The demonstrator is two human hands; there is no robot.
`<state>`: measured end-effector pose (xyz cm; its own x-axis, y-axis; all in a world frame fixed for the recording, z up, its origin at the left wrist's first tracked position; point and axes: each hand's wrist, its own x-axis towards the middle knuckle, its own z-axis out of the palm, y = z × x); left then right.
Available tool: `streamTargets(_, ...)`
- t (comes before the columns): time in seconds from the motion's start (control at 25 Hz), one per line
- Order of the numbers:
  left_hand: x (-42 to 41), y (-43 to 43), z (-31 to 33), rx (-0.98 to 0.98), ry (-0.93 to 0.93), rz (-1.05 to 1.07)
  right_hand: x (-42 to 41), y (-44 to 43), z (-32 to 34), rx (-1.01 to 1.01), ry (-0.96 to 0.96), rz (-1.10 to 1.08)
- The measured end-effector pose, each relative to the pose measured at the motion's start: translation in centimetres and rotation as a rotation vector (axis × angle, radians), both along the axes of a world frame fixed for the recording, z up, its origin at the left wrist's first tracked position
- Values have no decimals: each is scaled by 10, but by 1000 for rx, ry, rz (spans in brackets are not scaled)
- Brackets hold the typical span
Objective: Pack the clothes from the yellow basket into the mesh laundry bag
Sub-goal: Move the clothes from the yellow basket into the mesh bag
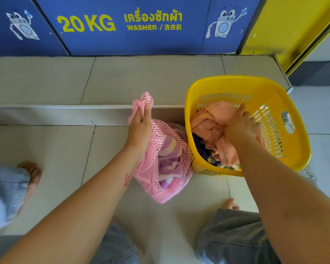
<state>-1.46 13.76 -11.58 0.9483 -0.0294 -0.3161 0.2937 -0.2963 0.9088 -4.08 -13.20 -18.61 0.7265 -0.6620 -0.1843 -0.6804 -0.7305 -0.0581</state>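
Note:
A yellow plastic basket (286, 103) stands on the tiled floor at the right. Inside it lie a peach garment (213, 119) and a dark blue patterned garment (200, 147) beneath it. My right hand (241, 123) reaches into the basket and grips the peach garment. Left of the basket hangs a pink mesh laundry bag (156, 180), its mouth held up by my left hand (140, 128), which is shut on the bag's rim. A purple, yellow and white striped cloth (170, 159) shows inside the bag.
A blue washer panel (122, 35) marked 20 KG stands behind a raised tiled step (65, 106). A yellow wall edge (286, 35) rises at the right. My knees and bare toes (231, 203) are at the bottom; another person's bare foot (31, 174) is at the left.

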Motion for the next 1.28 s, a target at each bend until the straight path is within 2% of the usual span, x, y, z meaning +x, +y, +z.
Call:
streamTargets(0.2, 1, 6, 1, -12, -24, 29, 1, 4, 1, 14, -11, 61)
streamTargets(0.4, -19, 25, 22, 14, -43, 26, -17, 28, 40, 71, -265, 182)
streamTargets(0.48, -25, 35, 30, 16, -51, 27, -25, 44, 62, 111, -420, 155)
streamTargets(0.6, -31, 50, 43, 19, -62, 18, -34, 61, 97, 255, -732, 172)
streamTargets(0.68, -33, 57, 52, 26, -61, 5, -38, 72, 130, 444, -914, 223)
streamTargets(0.76, -36, 62, 59, 15, -60, 1, -44, 87, 167, 601, -1006, 299)
streamTargets(0.88, -37, 67, 69, -20, -58, -19, -55, 111, 215, 744, -1089, 527)
streamTargets(0.96, -35, 71, 69, -33, -58, -54, -52, 123, 227, 797, -990, 723)
streamTargets(1.08, -31, 78, 66, -139, -61, -92, -34, 149, 196, 727, -583, 926)
streamTargets(1.12, -30, 80, 63, -168, -53, -94, -29, 160, 176, 613, -430, 912)
streamTargets(1.2, -29, 85, 59, -157, -11, -87, -27, 180, 131, 241, -164, 852)
streamTargets(1.28, -30, 86, 57, -156, 29, -72, -33, 193, 97, -67, -14, 836)
